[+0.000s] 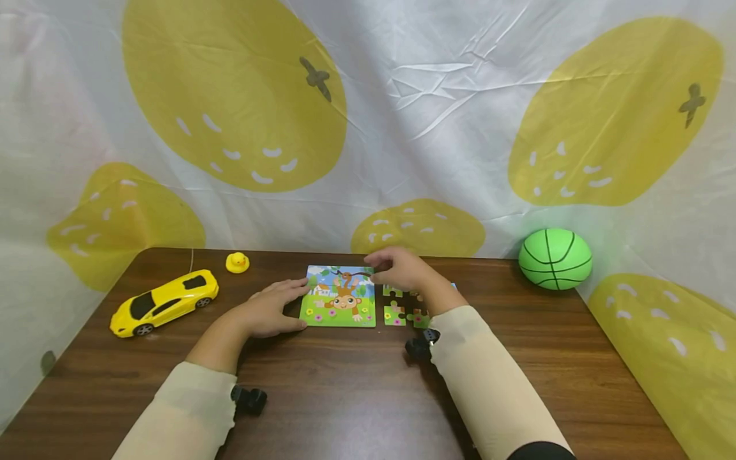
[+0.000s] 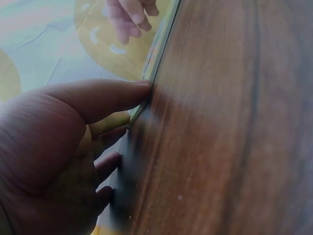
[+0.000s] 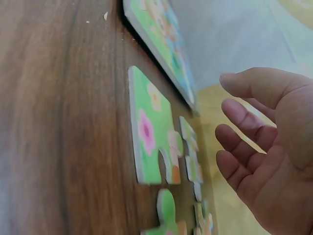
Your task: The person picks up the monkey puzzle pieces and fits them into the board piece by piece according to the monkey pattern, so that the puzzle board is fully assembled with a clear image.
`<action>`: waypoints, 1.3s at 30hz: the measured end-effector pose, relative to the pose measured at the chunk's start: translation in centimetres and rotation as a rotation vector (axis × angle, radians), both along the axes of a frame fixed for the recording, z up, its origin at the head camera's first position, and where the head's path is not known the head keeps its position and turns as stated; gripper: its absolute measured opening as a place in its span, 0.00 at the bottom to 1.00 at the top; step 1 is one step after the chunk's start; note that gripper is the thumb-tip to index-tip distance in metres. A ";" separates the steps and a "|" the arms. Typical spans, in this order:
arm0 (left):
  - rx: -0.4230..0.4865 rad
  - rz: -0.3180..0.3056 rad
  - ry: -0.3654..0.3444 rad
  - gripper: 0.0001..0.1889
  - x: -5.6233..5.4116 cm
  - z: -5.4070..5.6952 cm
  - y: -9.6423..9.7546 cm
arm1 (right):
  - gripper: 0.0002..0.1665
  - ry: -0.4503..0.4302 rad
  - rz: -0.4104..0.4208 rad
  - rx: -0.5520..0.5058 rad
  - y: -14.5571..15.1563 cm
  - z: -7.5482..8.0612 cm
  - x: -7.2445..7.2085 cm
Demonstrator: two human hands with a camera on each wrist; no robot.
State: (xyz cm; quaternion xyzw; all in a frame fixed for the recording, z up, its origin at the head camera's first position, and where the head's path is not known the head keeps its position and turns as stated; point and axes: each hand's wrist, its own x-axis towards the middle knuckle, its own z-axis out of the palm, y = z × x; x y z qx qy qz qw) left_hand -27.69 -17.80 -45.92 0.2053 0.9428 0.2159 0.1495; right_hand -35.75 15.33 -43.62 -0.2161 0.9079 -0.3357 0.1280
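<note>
A monkey picture board lies flat on the brown wood-grain table, between the person's two hands. The left hand touches its left edge, the fingers spread and fairly straight, with the thumb reaching the near left corner. The right hand hovers over the far right side of the board and the jigsaw pieces, its fingers loosely bent, apart and holding nothing. Those pieces lie just to the right of the board, partly hidden by the right forearm; the nearest shows green ground and flowers. Over to the left are a yellow toy sports car and, behind it, a small yellow rubber duck. A green toy basketball rests at the far right, before a white cloth printed with big yellow fruit.
</note>
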 end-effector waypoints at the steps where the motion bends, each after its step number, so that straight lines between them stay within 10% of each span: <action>1: -0.001 0.000 -0.001 0.44 0.0 0.0 0.0 | 0.28 0.014 -0.006 -0.004 0.3 0.1 0.2; 39: 0.000 0.001 -0.002 0.44 -0.1 -0.1 0.0 | 0.30 -0.011 -0.118 0.003 5.4 -1.8 2.2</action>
